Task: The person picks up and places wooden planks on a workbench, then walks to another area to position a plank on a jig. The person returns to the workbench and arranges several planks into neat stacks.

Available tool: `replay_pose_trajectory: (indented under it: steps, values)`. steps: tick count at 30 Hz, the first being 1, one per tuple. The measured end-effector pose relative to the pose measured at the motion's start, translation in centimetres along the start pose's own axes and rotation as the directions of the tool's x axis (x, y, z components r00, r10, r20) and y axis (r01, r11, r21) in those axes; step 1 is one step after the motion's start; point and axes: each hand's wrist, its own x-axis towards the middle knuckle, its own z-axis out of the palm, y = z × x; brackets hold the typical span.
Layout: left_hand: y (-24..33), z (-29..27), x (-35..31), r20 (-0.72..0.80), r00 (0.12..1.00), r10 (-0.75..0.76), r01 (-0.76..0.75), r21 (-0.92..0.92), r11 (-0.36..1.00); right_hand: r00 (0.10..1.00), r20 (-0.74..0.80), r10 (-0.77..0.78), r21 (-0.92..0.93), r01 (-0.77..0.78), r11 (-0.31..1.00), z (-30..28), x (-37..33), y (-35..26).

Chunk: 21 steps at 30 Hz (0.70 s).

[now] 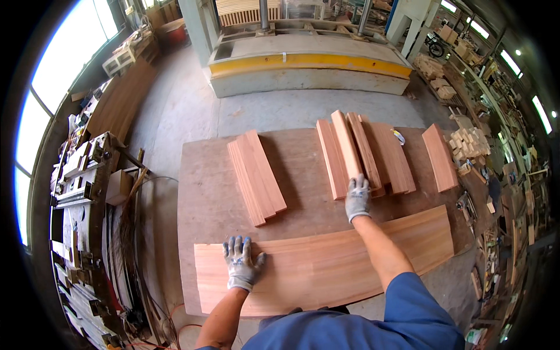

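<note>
My left hand (241,265), in a grey-white work glove, lies flat on a wide reddish wooden board (326,262) at the table's near side, fingers spread. Farther off to the right, my right hand (357,199), gloved the same, is closed around the near end of a pale wooden strip (346,143). That strip lies among several others, with a thick wooden strip (331,160) to its left and a narrow one (364,151) to its right. The fingertips' underside is hidden.
A stack of wooden strips (258,178) sits left of centre on the brown table (204,175). Wider planks (389,157) and a separate wooden block (439,157) lie at the right. Beyond stands a press with a yellow beam (309,62). Metal racking (81,192) is at left.
</note>
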Motion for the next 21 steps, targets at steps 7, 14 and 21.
replay_pose_trajectory:
  steps: [7, 14, 21]
  values:
    - [-0.2, 0.3, 0.1, -0.001, 1.000, 0.012, -0.012, 0.007, 1.000, 0.920, 0.140, 0.366, 0.294, -0.392, 0.872, -3.8, 2.3, -1.2]
    - [-0.4, 0.1, -0.1, 0.017, 1.000, -0.020, 0.020, 0.019, 1.000, 0.839, 0.397, 0.372, 0.590, -0.544, 0.597, -6.5, 5.9, -4.0]
    - [-0.2, -0.2, -0.1, 0.015, 1.000, -0.017, 0.018, -0.020, 1.000, 0.979, 0.138, 0.148, 0.667, -0.202, 0.717, -3.3, 2.6, -11.5]
